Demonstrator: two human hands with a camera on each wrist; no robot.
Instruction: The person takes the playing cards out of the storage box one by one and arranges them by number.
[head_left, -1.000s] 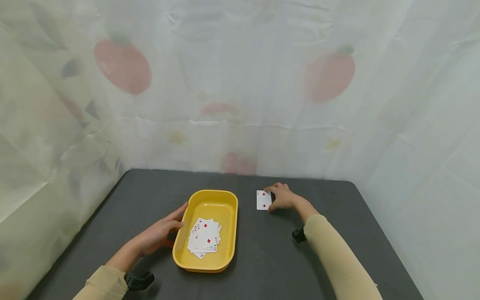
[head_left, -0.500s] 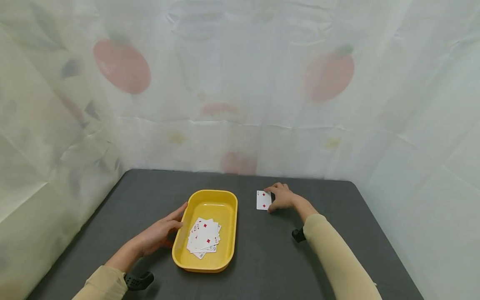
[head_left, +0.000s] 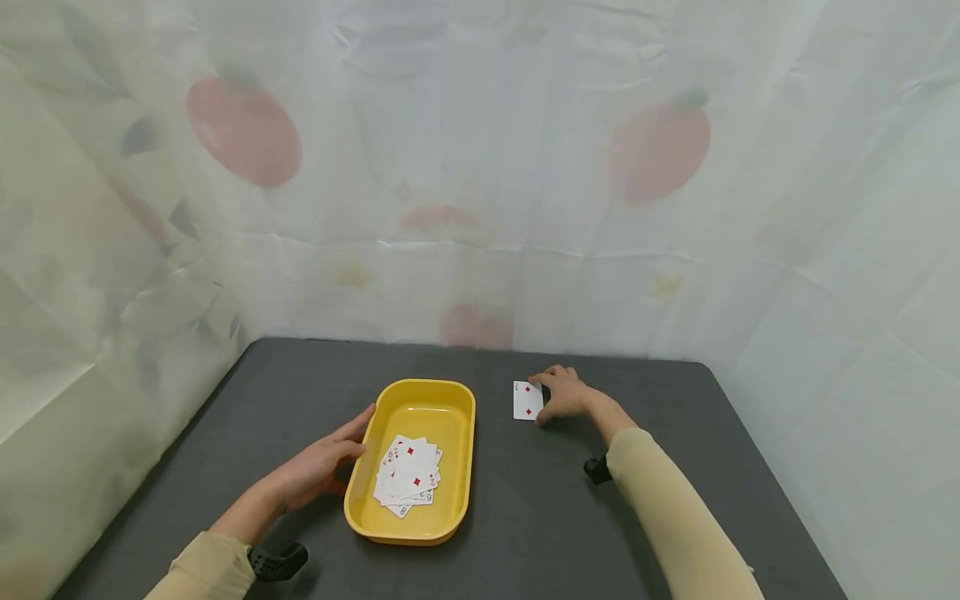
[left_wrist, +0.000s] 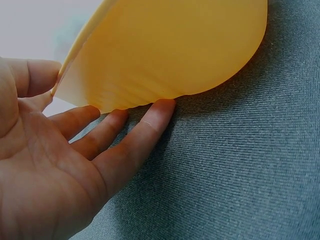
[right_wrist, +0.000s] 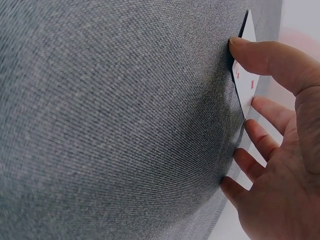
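A yellow tray (head_left: 469,433) on the dark grey table holds a loose pile of several playing cards (head_left: 410,473), face up, with red diamonds. My left hand (head_left: 351,439) rests flat on the table, its straight fingers against the tray's left wall. In the left wrist view those fingers (left_wrist: 145,125) reach under the tray (left_wrist: 165,50). To the tray's right lies a single diamond card (head_left: 526,400). My right hand (head_left: 558,396) pinches it by its right side. Up close, the thumb and fingers of that hand (right_wrist: 265,112) grip the card (right_wrist: 247,82) at its edges.
The grey cloth-covered table (head_left: 525,517) is walled in on three sides by a pale curtain (head_left: 480,208) printed with red fruit. Black wrist mounts (head_left: 277,560) (head_left: 597,469) sit on both beige sleeves.
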